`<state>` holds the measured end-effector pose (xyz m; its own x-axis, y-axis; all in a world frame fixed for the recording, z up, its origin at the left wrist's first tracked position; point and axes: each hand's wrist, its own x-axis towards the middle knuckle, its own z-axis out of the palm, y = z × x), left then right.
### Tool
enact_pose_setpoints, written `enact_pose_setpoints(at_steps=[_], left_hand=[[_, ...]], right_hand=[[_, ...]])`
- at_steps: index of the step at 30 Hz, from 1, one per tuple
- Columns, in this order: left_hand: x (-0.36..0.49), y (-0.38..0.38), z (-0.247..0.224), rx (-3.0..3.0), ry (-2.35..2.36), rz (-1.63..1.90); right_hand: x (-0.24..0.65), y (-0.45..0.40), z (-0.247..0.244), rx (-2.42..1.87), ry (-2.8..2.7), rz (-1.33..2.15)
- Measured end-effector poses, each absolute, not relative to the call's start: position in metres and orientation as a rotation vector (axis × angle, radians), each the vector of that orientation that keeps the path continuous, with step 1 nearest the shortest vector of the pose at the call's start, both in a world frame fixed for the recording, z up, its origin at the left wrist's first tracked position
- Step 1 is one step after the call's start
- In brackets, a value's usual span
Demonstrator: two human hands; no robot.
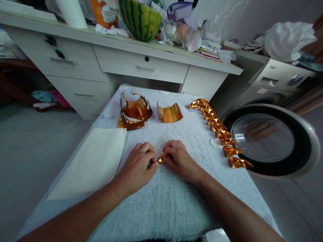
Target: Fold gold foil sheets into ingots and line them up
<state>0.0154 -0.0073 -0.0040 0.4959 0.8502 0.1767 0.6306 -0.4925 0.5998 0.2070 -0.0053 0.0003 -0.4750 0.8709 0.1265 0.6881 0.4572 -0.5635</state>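
Note:
Between my two hands, over the middle of the cloth-covered table, is a small piece of gold foil paper [160, 158] with a pale sheet part [159, 146] sticking up behind it. My left hand [141, 161] pinches its left side, fingers curled. On the opposite side, my right hand [178, 157] grips it with thumb and fingers pressed together. Much of the foil paper is hidden by the fingers. Beyond the hands lie a curved gold sheet [170, 113] and a curled stack of gold sheets [135, 111]. A row of folded gold foil pieces [217, 127] curves along the right side.
White paper [93, 161] lies at the table's left. Behind stands a white desk [141, 67] holding a cut watermelon [141, 20], an orange packet [105, 13] and plastic bags. The open round door [267, 137] of a washing machine [275, 80] is beside the table's right edge.

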Motion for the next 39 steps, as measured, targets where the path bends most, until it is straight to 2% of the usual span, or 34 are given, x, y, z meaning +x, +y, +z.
enact_pose_setpoints(at_steps=[39], left_hand=[[0.0171,-0.003,-0.0066,2.227,1.293,0.588]], right_hand=[[0.199,-0.0058,-0.0024,-1.436,-2.19,0.632]])
